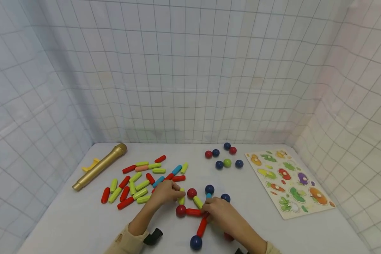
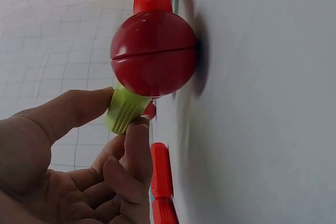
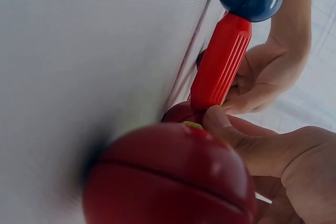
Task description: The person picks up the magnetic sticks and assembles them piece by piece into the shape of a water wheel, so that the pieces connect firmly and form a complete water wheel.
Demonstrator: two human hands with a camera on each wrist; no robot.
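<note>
My left hand [image 1: 166, 193] pinches a yellow-green rod [image 2: 125, 109] between thumb and fingers. The rod's end meets a red ball [image 2: 152, 53], which also joins a red rod [image 1: 193, 212]. My right hand [image 1: 223, 215] grips the middle of the ball-and-rod figure, where several rods meet. A red ball [image 3: 181, 113] there is mostly hidden by its fingers. From this middle, another red rod [image 3: 220, 61] runs to a dark blue ball [image 1: 195, 242], and a yellow-green rod [image 1: 198, 202] points toward another red ball [image 1: 192, 193]. A blue rod [image 1: 208, 195] reaches a second blue ball [image 1: 209, 189].
Several loose red, green and blue rods [image 1: 142, 185] lie to the left. Behind the figure are several loose balls [image 1: 227, 163]. A gold toy microphone [image 1: 100, 167] lies at far left, and a vegetable puzzle board [image 1: 289, 181] at right. Grid-patterned cloth walls [image 1: 190, 70] enclose the table.
</note>
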